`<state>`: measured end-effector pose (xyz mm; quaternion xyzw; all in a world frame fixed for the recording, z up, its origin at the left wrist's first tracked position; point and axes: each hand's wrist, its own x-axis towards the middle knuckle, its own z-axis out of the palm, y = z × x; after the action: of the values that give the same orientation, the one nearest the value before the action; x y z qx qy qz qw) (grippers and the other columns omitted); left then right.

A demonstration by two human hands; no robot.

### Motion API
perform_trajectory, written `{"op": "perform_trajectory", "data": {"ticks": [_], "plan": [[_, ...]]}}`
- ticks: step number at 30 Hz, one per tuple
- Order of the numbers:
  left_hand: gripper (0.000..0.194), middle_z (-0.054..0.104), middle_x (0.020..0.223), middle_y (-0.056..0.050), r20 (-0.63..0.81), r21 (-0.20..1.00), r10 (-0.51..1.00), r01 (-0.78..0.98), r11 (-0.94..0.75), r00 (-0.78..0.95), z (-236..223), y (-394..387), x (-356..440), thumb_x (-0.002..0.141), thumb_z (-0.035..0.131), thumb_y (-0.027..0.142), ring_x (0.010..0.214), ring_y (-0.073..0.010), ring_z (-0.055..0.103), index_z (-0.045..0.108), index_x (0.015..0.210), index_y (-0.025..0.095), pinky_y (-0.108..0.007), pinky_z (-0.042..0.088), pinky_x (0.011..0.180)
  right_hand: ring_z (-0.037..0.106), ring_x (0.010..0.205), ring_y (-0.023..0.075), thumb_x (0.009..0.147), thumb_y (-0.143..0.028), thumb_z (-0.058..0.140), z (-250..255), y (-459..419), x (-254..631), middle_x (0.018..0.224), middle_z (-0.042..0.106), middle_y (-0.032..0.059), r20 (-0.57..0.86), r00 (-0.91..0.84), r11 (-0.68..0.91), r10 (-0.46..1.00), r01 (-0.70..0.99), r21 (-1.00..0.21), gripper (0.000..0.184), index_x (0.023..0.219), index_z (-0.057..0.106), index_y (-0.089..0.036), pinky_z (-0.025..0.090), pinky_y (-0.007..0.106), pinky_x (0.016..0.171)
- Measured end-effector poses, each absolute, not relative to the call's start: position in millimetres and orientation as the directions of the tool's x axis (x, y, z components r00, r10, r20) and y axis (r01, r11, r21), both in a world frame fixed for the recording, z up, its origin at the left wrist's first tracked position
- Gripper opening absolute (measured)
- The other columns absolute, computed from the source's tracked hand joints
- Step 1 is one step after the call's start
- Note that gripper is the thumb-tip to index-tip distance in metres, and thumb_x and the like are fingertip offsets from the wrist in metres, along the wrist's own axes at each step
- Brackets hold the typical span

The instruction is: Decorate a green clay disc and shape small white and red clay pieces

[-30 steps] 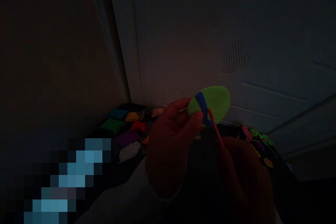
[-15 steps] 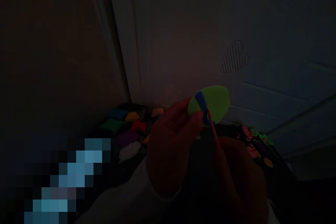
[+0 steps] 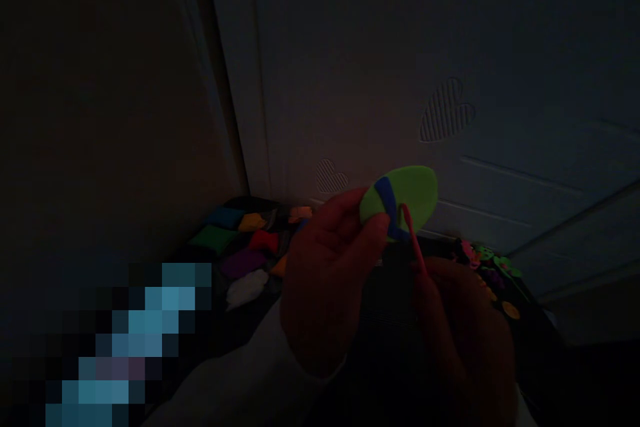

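In the dim head view, my left hand [image 3: 325, 273] pinches the left end of a flat, light-green clay oval [image 3: 417, 193] between thumb and fingers. A dark blue strip [image 3: 385, 197] lies across the oval near my thumb. My right hand [image 3: 465, 327] is closed on a thin pink modelling tool [image 3: 416, 247], held like a pen. The tool's tip is in front of the green oval, just right of the blue strip; whether it touches the clay I cannot tell.
Packets of coloured clay, among them a green packet [image 3: 214, 239] and a white packet [image 3: 247, 288], lie on the dark surface at left. Small coloured shapes [image 3: 493, 260] lie at right. Behind stands a pale panel [image 3: 350, 80] with heart reliefs. A pixelated patch [image 3: 130, 347] covers the lower left.
The pink tool's tip has moved slightly right, away from the blue strip. My right hand shifted left, then back right. The oval stays nearly still in my left hand.
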<state>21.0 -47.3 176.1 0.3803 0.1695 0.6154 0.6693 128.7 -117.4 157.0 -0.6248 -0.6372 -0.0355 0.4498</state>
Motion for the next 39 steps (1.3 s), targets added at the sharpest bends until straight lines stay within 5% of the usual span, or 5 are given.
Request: {"op": "perform_trajectory", "data": {"ticks": [13, 26, 39], "plan": [[0.016, 0.074, 0.092, 0.001, 0.230, 0.732, 0.952, -0.680, -0.033, 0.202, 174.8, -46.2, 21.4, 0.080, 0.065, 0.018, 0.084, -0.0133, 0.069, 0.069, 0.094, 0.024, -0.024, 0.055, 0.079, 0.065, 0.060, 0.0114, 0.089, -0.023, 0.047, 160.7, -113.0, 130.9, 0.074, 0.070, -0.0010, 0.629, 0.129, 0.246, 0.767, 0.846, -0.473, 0.012, 0.094, 0.058, -0.024, 0.048, 0.021, 0.051], [0.017, 0.074, 0.095, 0.001, 0.240, 0.701, 0.940, -0.713, 0.004, 0.241, 174.9, -46.4, 21.1, 0.081, 0.065, 0.017, 0.089, -0.0154, 0.069, 0.069, 0.095, 0.025, -0.027, 0.055, 0.082, 0.058, 0.059, 0.0112, 0.090, -0.029, 0.047, 159.4, -118.7, 127.1, 0.072, 0.064, -0.0011, 0.500, 0.326, 0.182, 0.803, 0.664, -0.725, 0.014, 0.089, 0.060, -0.025, 0.045, 0.023, 0.053], [0.016, 0.074, 0.089, 0.003, 0.237, 0.672, 0.941, -0.740, 0.021, 0.241, 177.3, -48.2, 20.8, 0.080, 0.066, 0.015, 0.084, -0.0118, 0.069, 0.069, 0.093, 0.024, -0.022, 0.055, 0.079, 0.058, 0.065, 0.0116, 0.091, -0.036, 0.047, 157.9, -120.1, 127.3, 0.079, 0.065, 0.0001, 0.390, 0.377, 0.141, 0.840, 0.542, -0.828, 0.016, 0.092, 0.059, -0.025, 0.045, 0.023, 0.056]]}}
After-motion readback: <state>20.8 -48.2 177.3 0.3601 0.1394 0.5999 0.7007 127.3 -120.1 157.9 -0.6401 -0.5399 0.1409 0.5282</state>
